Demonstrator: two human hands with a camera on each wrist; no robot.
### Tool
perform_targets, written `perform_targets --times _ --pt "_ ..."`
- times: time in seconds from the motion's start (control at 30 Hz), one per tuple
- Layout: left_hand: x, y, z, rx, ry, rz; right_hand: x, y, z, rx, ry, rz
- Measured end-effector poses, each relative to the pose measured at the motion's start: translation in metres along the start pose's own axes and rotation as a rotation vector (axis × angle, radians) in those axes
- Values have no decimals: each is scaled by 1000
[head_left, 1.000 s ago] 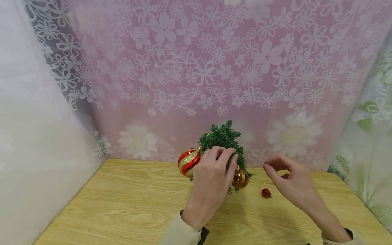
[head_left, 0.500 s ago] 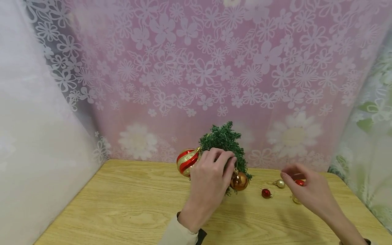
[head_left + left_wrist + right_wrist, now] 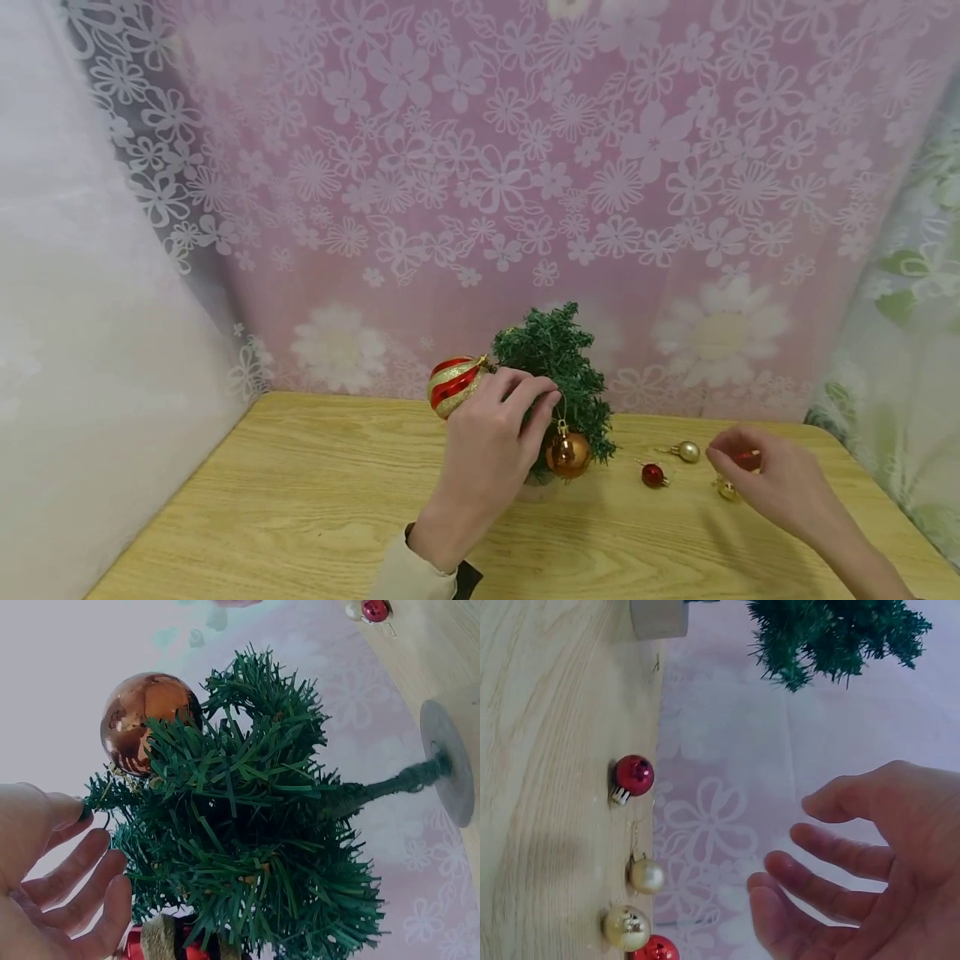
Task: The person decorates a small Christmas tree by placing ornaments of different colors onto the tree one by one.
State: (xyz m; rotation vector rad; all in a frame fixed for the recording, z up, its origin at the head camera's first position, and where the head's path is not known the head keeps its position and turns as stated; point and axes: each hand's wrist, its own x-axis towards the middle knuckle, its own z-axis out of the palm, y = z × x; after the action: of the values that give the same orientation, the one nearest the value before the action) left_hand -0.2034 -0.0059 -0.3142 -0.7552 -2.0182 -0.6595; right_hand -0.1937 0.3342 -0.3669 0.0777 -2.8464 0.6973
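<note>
A small artificial Christmas tree [image 3: 558, 354] stands on the table on a pale round base. With thumb and forefinger my left hand [image 3: 487, 450] pinches the tip of one branch; in the left wrist view that green tip [image 3: 87, 813] shows between the fingers. Beside it a shiny copper bauble [image 3: 568, 455] hangs by a thin loop. On the tree's left side is a large red and gold striped bauble [image 3: 452, 385], partly behind the hand. My right hand [image 3: 780, 479] hovers over the loose baubles at the right, its fingers loosely curved and holding nothing.
Loose on the wooden table [image 3: 300, 500] lie a small dark red bauble [image 3: 653, 476], a pale gold bauble [image 3: 687, 452] and a yellow-gold bauble [image 3: 726, 488]. A bright red bauble [image 3: 657, 949] lies by them, mostly covered by the right hand in the head view. A flowered curtain [image 3: 525, 167] hangs behind.
The right hand has moved right, away from the tree to above the loose baubles. The left hand has shifted slightly left and down, with the copper bauble shifting alongside.
</note>
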Motion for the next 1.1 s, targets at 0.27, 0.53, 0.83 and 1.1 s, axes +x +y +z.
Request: perform_targets --times 0.27,0.53,0.83,1.1 --pt "-2 -8 -10 -10 -6 -7 5 15 6 -67 -120 -4" --pt "-8 -17 -20 -17 -13 -39 8 27 14 -153 -199 -12" --pt "-14 -31 -27 -55 -35 -110 9 36 17 -199 -211 4" --pt "-14 -42 -33 -66 -44 -161 12 42 22 -211 -254 23"
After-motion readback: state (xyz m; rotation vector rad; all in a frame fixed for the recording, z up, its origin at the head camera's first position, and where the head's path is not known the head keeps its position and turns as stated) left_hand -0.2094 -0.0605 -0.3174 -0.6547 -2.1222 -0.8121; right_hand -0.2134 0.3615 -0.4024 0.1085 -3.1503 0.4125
